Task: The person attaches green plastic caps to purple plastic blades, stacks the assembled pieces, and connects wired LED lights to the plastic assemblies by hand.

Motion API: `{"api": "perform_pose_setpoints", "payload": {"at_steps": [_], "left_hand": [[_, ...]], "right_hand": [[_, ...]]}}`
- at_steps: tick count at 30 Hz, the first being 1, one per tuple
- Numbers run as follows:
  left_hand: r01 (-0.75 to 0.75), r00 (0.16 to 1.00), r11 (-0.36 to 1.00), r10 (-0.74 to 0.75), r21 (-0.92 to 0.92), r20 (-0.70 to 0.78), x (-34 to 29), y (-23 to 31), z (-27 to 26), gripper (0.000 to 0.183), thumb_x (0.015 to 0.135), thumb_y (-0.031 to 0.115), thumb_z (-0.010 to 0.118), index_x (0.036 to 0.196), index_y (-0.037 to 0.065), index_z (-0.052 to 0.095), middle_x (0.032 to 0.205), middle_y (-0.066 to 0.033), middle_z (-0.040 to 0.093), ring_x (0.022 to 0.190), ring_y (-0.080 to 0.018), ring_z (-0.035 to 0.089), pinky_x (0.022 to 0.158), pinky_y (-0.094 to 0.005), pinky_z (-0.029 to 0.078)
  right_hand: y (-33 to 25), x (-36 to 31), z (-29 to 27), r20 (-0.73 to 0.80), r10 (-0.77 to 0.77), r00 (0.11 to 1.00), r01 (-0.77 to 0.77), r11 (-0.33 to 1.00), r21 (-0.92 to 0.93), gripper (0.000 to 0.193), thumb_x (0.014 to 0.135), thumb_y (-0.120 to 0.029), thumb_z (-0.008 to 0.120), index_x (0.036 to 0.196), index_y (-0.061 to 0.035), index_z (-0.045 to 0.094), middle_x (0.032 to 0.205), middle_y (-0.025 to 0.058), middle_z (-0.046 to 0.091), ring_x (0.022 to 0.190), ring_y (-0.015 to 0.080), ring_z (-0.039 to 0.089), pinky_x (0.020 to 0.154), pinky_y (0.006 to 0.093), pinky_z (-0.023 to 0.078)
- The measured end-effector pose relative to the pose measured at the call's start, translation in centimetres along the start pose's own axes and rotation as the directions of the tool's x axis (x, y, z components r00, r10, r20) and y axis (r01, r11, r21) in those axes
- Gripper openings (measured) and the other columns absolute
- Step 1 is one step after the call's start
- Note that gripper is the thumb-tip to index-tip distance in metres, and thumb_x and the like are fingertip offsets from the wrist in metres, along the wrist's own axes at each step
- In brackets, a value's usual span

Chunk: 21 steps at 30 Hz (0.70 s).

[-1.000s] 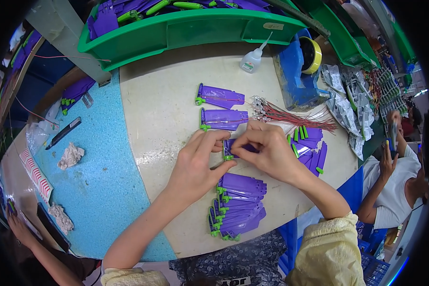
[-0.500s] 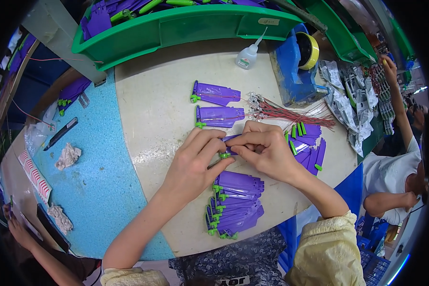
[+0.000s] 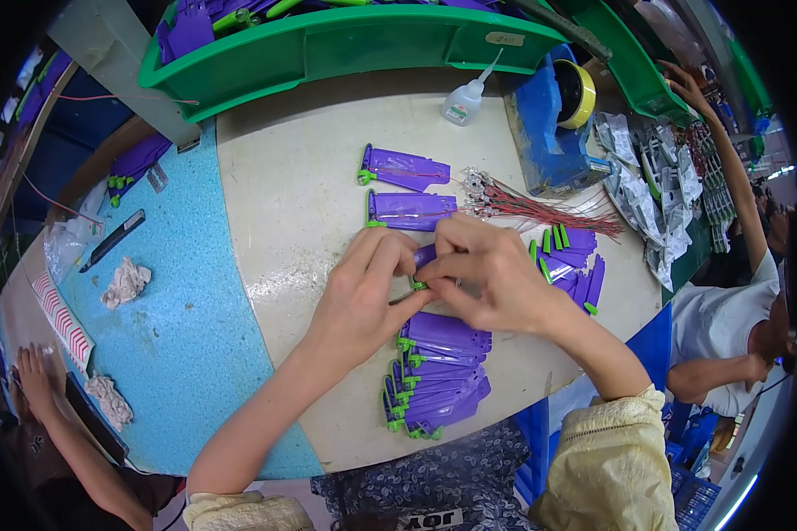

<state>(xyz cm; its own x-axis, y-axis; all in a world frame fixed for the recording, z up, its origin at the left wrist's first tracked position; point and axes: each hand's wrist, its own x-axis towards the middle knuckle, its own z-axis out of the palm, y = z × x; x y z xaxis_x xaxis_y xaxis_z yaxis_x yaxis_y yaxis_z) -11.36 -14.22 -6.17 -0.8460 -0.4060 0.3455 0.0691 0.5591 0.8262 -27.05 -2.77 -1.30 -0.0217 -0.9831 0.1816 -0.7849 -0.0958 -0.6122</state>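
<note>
Between my hands is a purple plastic piece (image 3: 424, 256) with a green fitting at one end, mostly hidden by my fingers. My left hand (image 3: 356, 288) pinches it near the green end. From the other side, my right hand (image 3: 496, 276) has its thumb and fingertips closed on the same piece. Just beyond lie two similar purple pieces (image 3: 413, 211) with green ends and thin wires along them. Nearer to me is an overlapping row of several more purple pieces (image 3: 447, 334). A bundle of red and black wires (image 3: 549, 211) with small tips lies beyond my right hand.
A long green bin (image 3: 345, 55) of purple and green parts spans the back. Near it are a glue bottle (image 3: 462, 102) and blue tape dispenser (image 3: 533, 133). Loose purple pieces (image 3: 579, 288) and silvery packets (image 3: 624, 190) lie right. Co-workers' arms (image 3: 744, 208) show both sides.
My right fingers have shifted and curled in closer over the piece; my left hand keeps its pinch. The right co-worker's hand moved toward the green bin. The left co-worker's hand moved up.
</note>
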Motion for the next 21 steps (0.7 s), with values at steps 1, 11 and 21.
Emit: {"api": "perform_pose_setpoints", "payload": {"at_steps": [1,11,21], "left_hand": [[-0.007,1.000,1.000,0.007,-0.001,0.002,0.0,0.3,0.0,0.036,0.067,0.001,0.081,0.091,0.000,0.053,0.091,-0.0107,0.054,0.084,-0.0287,0.056,0.071,-0.0391,0.048],[-0.279,0.960,0.877,0.260,0.391,0.102,0.7,0.0,-0.8,0.023,0.070,0.023,0.080,0.079,0.008,0.066,0.087,-0.0045,0.052,0.081,-0.0202,0.053,0.065,-0.0311,0.049],[-0.375,0.918,0.873,0.302,0.312,0.259,2.3,-0.2,-1.4,0.025,0.073,0.025,0.079,0.086,0.008,0.065,0.109,0.0026,0.067,0.082,-0.0189,0.054,0.069,-0.0277,0.051]], "right_hand": [[0.4,-0.1,-0.4,0.014,0.111,0.994,-0.112,0.990,0.089,0.011,0.073,-0.002,0.070,0.084,-0.0003,0.073,0.073,0.0083,0.055,0.068,0.0200,0.055,0.057,0.0338,0.043],[1.2,-0.5,0.7,-0.308,0.405,0.861,-0.417,0.908,0.028,0.005,0.072,-0.003,0.070,0.074,0.0013,0.068,0.077,0.0178,0.064,0.069,0.0345,0.065,0.063,0.0430,0.049],[0.8,-2.1,-3.6,-0.474,0.083,0.877,-0.119,0.992,-0.046,0.029,0.076,-0.006,0.075,0.103,-0.0007,0.066,0.101,0.0121,0.066,0.096,0.0274,0.063,0.077,0.0360,0.051]]}}
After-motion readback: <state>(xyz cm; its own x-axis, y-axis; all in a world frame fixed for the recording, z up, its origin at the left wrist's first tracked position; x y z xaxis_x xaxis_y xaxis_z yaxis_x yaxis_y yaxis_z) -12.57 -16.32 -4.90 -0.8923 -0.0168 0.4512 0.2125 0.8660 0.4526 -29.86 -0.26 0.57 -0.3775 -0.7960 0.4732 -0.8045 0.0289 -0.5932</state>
